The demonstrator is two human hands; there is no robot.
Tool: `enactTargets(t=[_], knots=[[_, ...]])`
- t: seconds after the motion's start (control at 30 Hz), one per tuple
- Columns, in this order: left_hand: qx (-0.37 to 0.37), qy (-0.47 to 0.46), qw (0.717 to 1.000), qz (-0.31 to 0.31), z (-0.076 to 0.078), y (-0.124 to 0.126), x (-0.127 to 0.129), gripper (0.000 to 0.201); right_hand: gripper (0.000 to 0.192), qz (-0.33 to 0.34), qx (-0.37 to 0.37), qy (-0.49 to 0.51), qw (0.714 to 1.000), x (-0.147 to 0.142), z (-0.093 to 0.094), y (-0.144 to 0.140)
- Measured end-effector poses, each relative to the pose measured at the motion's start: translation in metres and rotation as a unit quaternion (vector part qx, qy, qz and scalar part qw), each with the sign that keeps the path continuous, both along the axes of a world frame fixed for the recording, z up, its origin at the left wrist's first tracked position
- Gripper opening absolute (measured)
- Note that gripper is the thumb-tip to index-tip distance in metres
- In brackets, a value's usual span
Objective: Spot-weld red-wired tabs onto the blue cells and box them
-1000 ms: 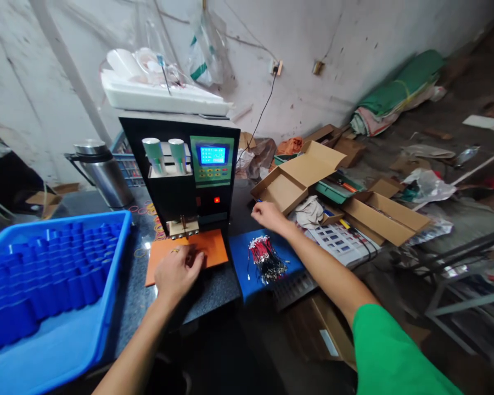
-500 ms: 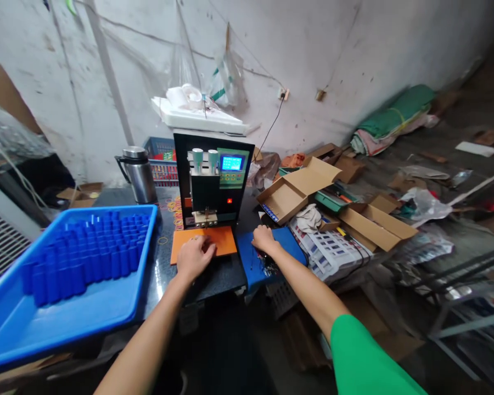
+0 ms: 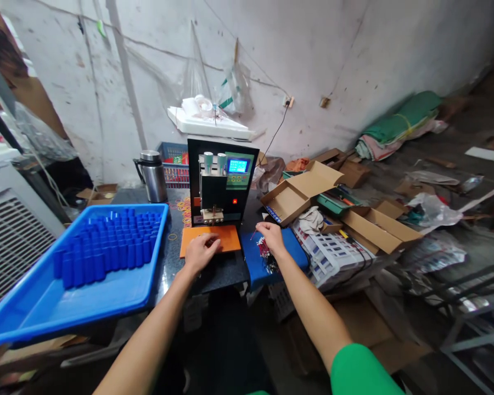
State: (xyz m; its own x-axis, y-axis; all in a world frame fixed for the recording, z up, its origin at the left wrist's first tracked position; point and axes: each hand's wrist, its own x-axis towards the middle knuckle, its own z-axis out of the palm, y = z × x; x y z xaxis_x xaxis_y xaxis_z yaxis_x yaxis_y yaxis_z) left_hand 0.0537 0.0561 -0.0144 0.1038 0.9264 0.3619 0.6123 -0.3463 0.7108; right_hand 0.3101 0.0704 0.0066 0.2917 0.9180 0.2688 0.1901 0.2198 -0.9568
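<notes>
Here, both hands work at the welder's foot.
The left hand (image 3: 200, 252) rests curled on the orange pad (image 3: 211, 240); the right hand (image 3: 271, 237) — fingers pinched on red-and-black wires (image 3: 265, 255) — hovers over the blue mat (image 3: 267, 260), right of the welder (image 3: 222, 184).

A spot welder (image 3: 223, 184) stands at the middle of the worktable (image 3: 226, 270), with a mat (image 3: 226, 237) lying before it and a foam tray (image 3: 208, 125) on top. Left of it sits a bin (image 3: 33, 307) holding battery cells (image 3: 107, 244), and a thermos (image 3: 151, 175) stands behind that bin. To the right lies a pad (image 3: 290, 252) bearing a wire bundle (image 3: 265, 252), with open cartons (image 3: 300, 189) farther right.
</notes>
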Motion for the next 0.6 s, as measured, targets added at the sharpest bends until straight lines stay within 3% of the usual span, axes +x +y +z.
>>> enactTargets(t=[0.13,0.3,0.6], knots=[[-0.012,-0.17,0.984,-0.047,0.003,-0.034,0.015,0.04,0.032,0.033,0.006,0.087,0.996,-0.026,0.003,-0.031],[-0.03,-0.226,0.973,-0.045,0.006,-0.084,0.036,0.032,0.029,0.082,0.02,0.125,0.989,-0.058,-0.002,-0.057],[-0.049,-0.289,0.956,0.001,0.001,-0.101,0.029,0.027,0.03,0.127,-0.008,0.149,0.981,-0.082,-0.01,-0.076]])
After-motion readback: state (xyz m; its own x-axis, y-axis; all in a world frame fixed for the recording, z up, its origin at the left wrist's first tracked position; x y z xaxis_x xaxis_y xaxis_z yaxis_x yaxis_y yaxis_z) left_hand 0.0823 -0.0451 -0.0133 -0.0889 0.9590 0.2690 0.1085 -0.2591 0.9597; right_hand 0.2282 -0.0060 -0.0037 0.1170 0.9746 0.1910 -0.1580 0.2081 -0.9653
